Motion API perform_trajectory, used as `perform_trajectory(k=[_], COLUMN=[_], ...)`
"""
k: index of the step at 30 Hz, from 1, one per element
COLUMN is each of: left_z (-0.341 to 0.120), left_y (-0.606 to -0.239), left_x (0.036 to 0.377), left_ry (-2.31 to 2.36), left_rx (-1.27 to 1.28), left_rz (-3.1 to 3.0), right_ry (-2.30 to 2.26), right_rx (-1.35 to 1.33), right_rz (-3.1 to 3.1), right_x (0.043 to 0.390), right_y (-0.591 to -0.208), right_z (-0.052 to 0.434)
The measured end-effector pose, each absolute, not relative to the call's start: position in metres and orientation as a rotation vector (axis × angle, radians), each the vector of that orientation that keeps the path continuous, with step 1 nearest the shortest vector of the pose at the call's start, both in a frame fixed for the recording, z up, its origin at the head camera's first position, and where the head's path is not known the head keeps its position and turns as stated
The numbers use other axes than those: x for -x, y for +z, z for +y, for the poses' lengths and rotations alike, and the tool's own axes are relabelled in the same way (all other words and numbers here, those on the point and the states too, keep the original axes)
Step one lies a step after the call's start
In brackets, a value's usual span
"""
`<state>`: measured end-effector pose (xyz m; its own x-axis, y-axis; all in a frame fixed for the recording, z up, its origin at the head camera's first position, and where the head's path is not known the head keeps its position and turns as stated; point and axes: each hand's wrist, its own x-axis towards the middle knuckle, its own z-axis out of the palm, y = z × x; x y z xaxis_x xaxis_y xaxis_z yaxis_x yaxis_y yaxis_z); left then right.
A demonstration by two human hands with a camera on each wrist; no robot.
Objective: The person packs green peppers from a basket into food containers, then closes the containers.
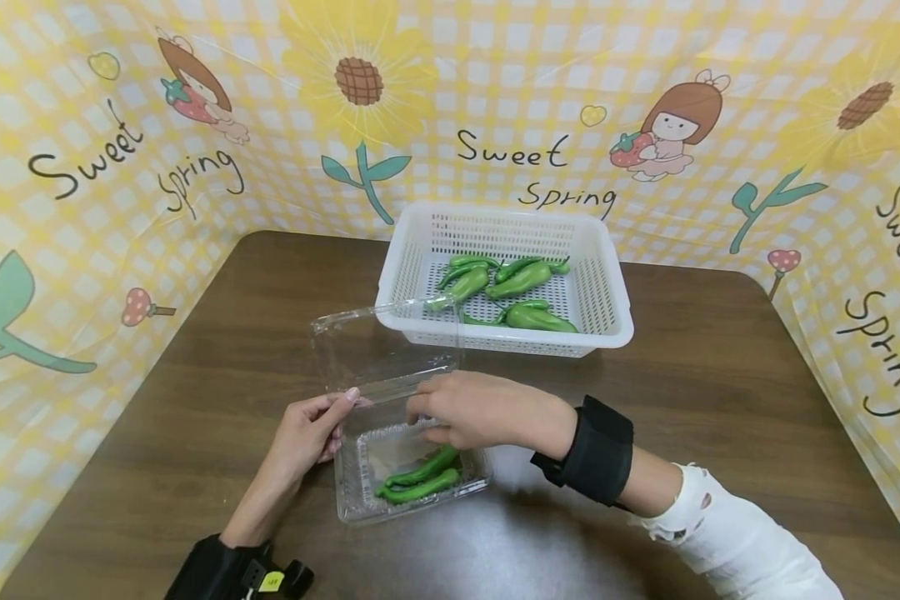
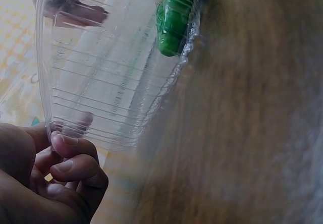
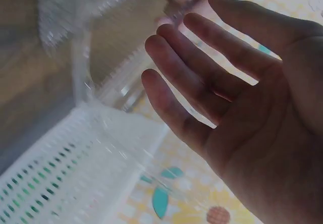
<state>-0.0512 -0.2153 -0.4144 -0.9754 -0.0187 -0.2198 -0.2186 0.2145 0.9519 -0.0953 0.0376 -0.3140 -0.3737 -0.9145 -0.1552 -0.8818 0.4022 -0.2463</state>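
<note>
A clear plastic clamshell box (image 1: 360,492) lies on the brown table with its lid (image 1: 382,346) standing open. Two green peppers (image 1: 420,482) lie inside. My left hand (image 1: 318,425) pinches the box's left rim near the hinge; in the left wrist view its fingers (image 2: 70,156) curl at the ribbed clear wall (image 2: 111,82), with a pepper end (image 2: 174,22) beyond. My right hand (image 1: 450,408) hovers over the box's back edge. In the right wrist view its fingers (image 3: 202,82) are spread straight and hold nothing, close to the lid (image 3: 96,82).
A white perforated basket (image 1: 510,342) stands behind the box and holds several green peppers (image 1: 510,287); it also fills the lower left of the right wrist view, basket (image 3: 65,173). A yellow printed backdrop (image 1: 120,167) walls in the table on three sides.
</note>
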Motion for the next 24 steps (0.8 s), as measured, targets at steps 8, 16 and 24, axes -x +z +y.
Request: perform_trajectory(k=[8,16,24], left_z=[-0.215,-0.215,-0.214], left_y=[-0.413,-0.412,-0.413], left_x=[0.051,0.051,0.050], left_ry=[1.879,1.877,1.873], left_rx=[0.232,0.227,0.219], left_rz=[2.300,2.313,2.322], right_ry=[-0.362,-0.474,-0.623], right_rx=[1.536,1.501,1.480], right_rz=[2.449,2.570,2.659], right_x=[0.101,0.110,0.120], right_y=[-0.289,-0.268,-0.253], right_z=[0.051,0.074,0.105])
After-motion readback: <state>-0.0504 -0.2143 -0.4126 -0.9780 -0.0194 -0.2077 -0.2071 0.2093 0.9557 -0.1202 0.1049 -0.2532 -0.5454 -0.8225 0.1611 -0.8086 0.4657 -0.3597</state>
